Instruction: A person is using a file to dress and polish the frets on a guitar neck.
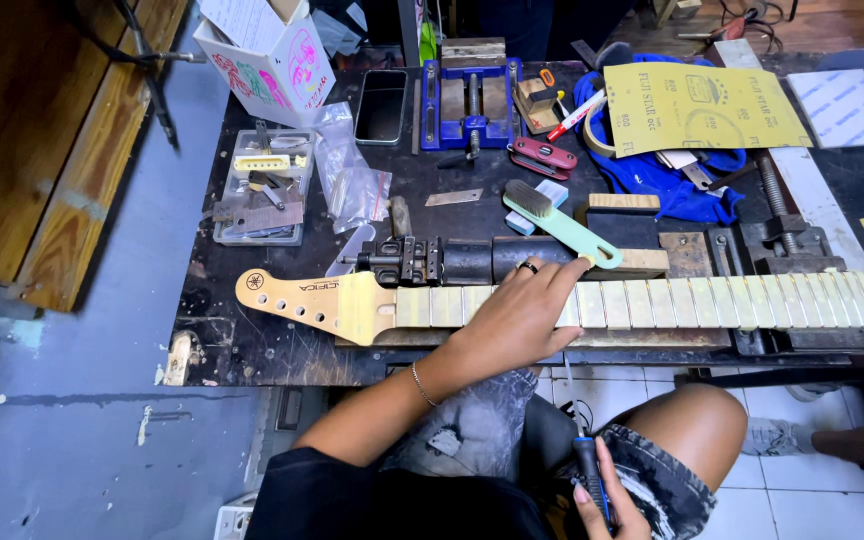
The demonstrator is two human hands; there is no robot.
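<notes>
A pale wooden guitar neck (652,302) lies lengthwise along the front of a dark workbench (282,345), headstock at the left, with yellowish tape strips between its frets. My left hand (519,316) rests flat on the fretboard near the middle, fingers spread, a ring on one finger and a bracelet on the wrist. My right hand (602,500) is down by my lap at the bottom edge, fingers closed round a thin tool with a dark blue handle (588,470).
Behind the neck lie a green-handled brush (560,224), a blue vise (470,100), yellow sandpaper sheets (697,108), a blue cloth (652,175), a clear parts tray (262,185), a phone (382,105) and a white box (272,55). Wooden boards stand at the left.
</notes>
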